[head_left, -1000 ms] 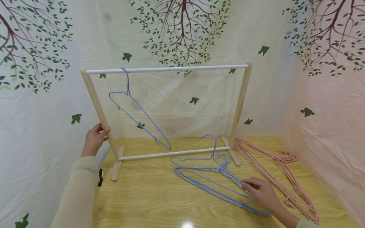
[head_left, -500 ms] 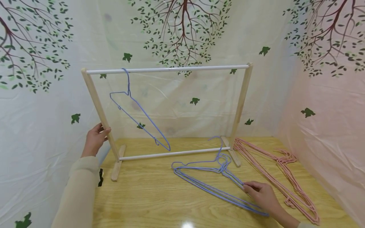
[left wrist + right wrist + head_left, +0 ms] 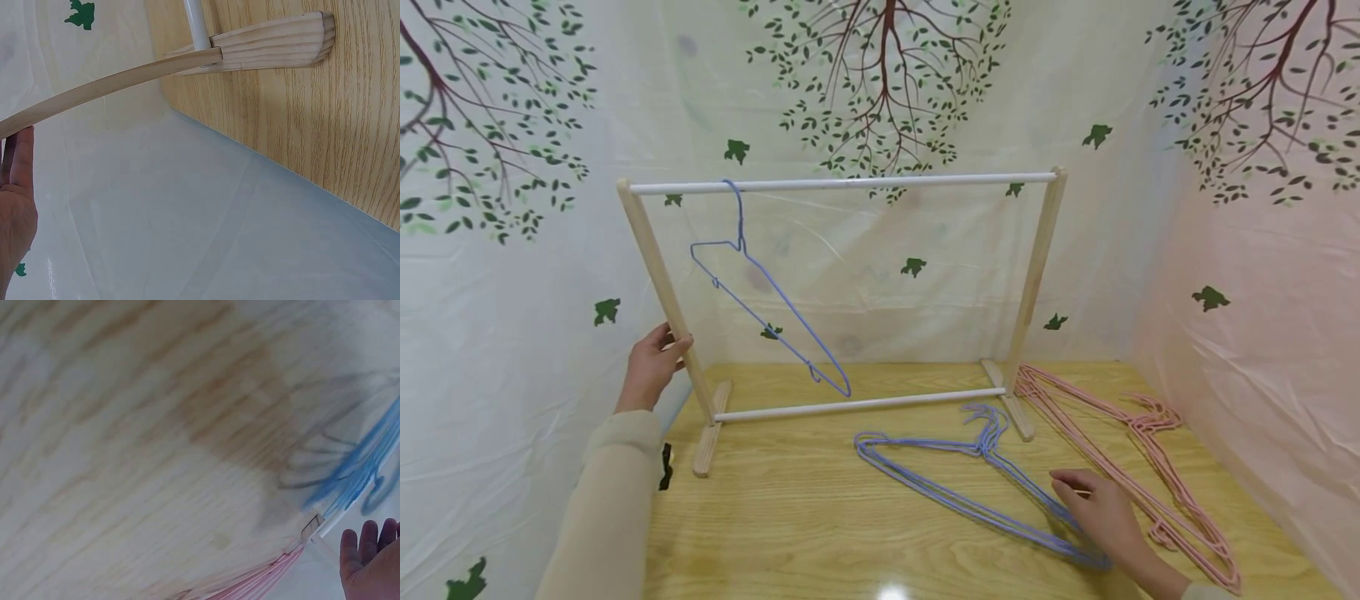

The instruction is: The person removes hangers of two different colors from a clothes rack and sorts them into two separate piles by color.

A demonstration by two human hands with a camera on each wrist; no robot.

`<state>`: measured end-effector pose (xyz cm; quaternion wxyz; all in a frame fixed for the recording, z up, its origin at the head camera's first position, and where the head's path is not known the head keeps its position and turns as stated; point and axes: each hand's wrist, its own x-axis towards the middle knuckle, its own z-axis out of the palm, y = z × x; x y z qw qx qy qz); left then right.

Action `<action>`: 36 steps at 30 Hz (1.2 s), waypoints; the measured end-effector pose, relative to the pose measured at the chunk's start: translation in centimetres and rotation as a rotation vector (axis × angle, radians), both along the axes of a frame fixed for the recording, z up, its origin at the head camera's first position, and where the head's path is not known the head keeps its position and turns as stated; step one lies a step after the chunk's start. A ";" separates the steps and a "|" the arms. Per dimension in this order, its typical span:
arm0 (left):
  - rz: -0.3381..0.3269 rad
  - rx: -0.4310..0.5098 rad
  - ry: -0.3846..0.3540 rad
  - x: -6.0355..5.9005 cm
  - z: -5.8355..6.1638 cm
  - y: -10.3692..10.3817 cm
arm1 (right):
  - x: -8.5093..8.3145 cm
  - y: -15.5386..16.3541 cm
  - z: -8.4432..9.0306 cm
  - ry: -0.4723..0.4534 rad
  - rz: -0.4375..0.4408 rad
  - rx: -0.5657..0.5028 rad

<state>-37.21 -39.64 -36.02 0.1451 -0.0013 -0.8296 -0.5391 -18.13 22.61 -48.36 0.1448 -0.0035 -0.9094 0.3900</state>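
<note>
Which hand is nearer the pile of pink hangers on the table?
Right. The right hand rests on the blue hangers, just beside the pink hangers; the left hand holds the rack's left post, far across.

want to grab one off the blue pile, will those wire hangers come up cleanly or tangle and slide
The blue wire hangers lie stacked with hooks overlapping, so lifting one will probably drag its neighbours. They look thin and light, likely springy rather than rigid. On the smooth wooden table they would probably slide when pushed, where the right hand rests on them.
</note>
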 end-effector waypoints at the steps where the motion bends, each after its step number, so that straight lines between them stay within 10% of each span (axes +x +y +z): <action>1: 0.000 0.001 -0.002 0.0 0.0 0.0 | -0.1 0.0 0.0 0.017 0.000 0.006; 21: -0.015 0.021 -0.009 -0.2 -0.3 -0.2 | -2.8 -3.9 2.8 0.165 0.068 -0.018; 36: -0.006 0.002 -0.013 0.0 0.0 -0.3 | -8.5 -15.5 11.3 0.261 0.258 -0.148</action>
